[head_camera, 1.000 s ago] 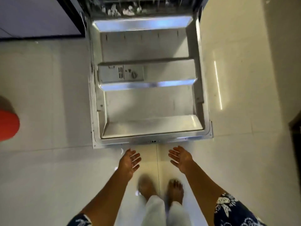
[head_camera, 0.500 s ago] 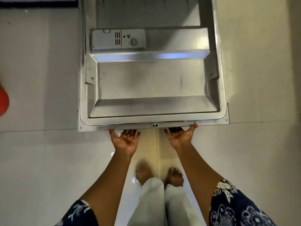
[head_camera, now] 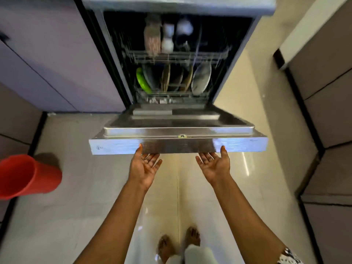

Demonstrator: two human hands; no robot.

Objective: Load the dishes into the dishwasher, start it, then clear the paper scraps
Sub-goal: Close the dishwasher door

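The steel dishwasher door [head_camera: 177, 145] is part way up, its top edge facing me. My left hand [head_camera: 145, 165] and my right hand [head_camera: 214, 165] are palm up under that edge, fingers straight beneath it and thumbs against its front face. Behind the door the dishwasher cavity stands open. The lower rack [head_camera: 171, 92] holds several upright plates and a green dish [head_camera: 142, 80]. The upper rack [head_camera: 177, 55] holds cups and a glass, blurred.
A red bucket [head_camera: 28, 177] stands on the tiled floor at the left. Grey cabinet fronts [head_camera: 47, 60] flank the dishwasher on the left, and more cabinets [head_camera: 327, 111] line the right side. My bare feet show at the bottom edge.
Both hands went from hovering in front of the flat, fully lowered door to under its edge, and the door has swung upward. The racks with dishes have come into view.
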